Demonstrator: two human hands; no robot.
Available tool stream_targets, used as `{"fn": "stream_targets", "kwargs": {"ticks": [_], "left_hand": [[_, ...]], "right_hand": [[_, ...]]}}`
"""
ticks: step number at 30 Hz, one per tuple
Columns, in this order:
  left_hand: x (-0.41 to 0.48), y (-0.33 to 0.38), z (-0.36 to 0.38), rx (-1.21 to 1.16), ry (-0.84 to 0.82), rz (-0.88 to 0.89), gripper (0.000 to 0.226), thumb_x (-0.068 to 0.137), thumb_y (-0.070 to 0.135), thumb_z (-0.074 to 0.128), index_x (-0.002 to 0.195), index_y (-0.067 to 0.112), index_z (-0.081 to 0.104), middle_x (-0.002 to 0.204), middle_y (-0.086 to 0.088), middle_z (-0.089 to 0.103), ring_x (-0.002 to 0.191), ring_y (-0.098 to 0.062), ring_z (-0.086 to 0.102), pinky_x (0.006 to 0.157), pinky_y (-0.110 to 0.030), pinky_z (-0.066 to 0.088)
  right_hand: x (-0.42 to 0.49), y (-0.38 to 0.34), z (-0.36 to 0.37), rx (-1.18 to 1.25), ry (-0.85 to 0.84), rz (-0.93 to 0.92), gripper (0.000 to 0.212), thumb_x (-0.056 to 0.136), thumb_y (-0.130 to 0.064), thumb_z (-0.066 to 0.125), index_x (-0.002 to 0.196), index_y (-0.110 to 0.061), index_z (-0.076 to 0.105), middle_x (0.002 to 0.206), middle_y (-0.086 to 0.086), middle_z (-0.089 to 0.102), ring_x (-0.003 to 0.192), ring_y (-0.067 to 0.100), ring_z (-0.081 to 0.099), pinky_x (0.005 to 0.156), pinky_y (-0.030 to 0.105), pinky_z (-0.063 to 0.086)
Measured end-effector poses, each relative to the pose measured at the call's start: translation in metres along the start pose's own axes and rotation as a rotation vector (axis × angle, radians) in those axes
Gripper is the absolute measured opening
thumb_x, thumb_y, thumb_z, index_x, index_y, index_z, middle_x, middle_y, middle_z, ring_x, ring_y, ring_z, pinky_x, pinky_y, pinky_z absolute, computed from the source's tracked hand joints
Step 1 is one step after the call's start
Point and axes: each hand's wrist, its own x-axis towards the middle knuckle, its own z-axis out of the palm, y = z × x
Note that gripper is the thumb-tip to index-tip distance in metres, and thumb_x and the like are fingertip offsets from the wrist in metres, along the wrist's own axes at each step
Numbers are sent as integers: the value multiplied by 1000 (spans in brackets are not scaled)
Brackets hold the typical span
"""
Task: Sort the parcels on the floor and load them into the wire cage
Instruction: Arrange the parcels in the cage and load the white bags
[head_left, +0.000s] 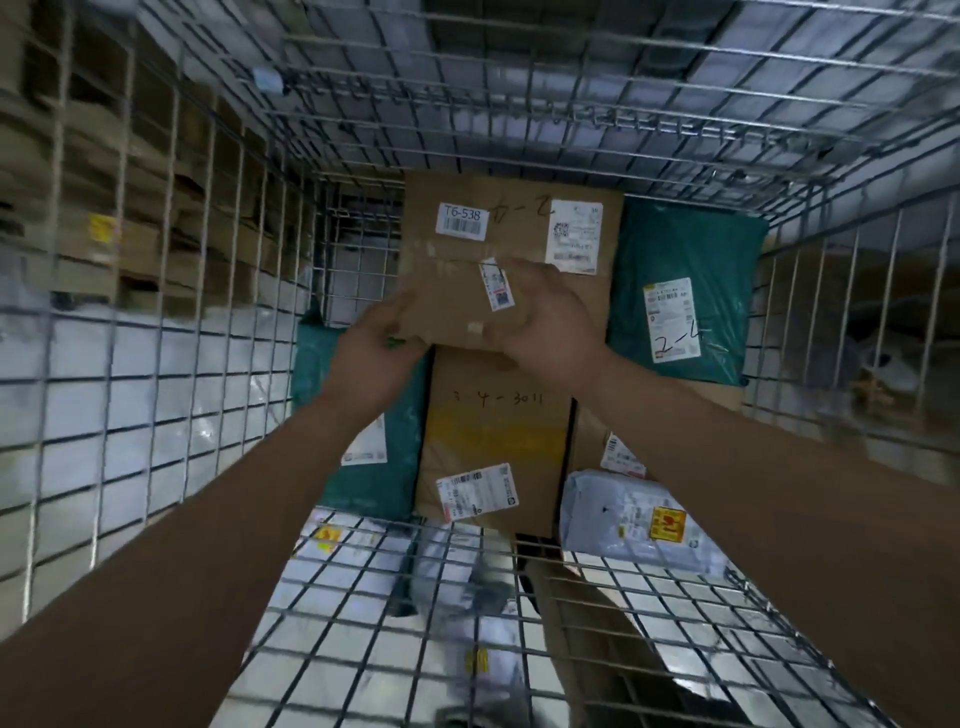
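Both hands reach into the wire cage (156, 332): the left hand (374, 348) pinches the near-left corner of the cardboard box (498, 244) labelled T6-538, and the right hand (545, 317) clasps its near edge. That box sits at 12 o'clock atop a longer brown box (493, 436). Green bags lie at 2 o'clock (691, 291) and 9 o'clock (363, 467); a grey bag (623, 514) at 5 o'clock.

1. Left hand (371, 358): fingertips hidden under the box (498, 234).
2. Left teal bag (358, 415): partly covered by the forearm.
3. Label (569, 236) print: too small to read.
4. Stacks outside the cage (156, 291): blurred.
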Motion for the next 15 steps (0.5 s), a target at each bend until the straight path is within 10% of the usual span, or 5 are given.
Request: {"fn": "stream_targets", "kwargs": {"ticks": [4, 9, 15], "left_hand": [[-71, 24, -62, 39, 42, 24, 47, 96, 28, 69, 136, 50, 57, 124, 10, 64, 88, 10, 58, 66, -3, 46], [-205, 35, -138, 134, 177, 82, 45, 98, 27, 67, 142, 35, 61, 141, 1, 63, 122, -18, 62, 99, -32, 52], [-397, -5, -195, -27, 429, 74, 36, 97, 17, 67, 131, 28, 71, 118, 10, 71, 100, -1, 66, 81, 1, 42]], "right_hand": [[-49, -56, 2, -89, -157, -75, 62, 88, -30, 79, 144, -17, 54, 118, -9, 59, 119, 18, 56, 92, 9, 40], [-139, -156, 16, -213, -270, -153, 70, 93, -44, 73, 152, -24, 44, 153, 1, 49, 133, 20, 52, 89, 18, 42], [-274, -255, 69, -294, -403, -317, 58, 98, -44, 67, 150, -26, 47, 146, 0, 52, 123, 22, 58, 95, 33, 49]]}}
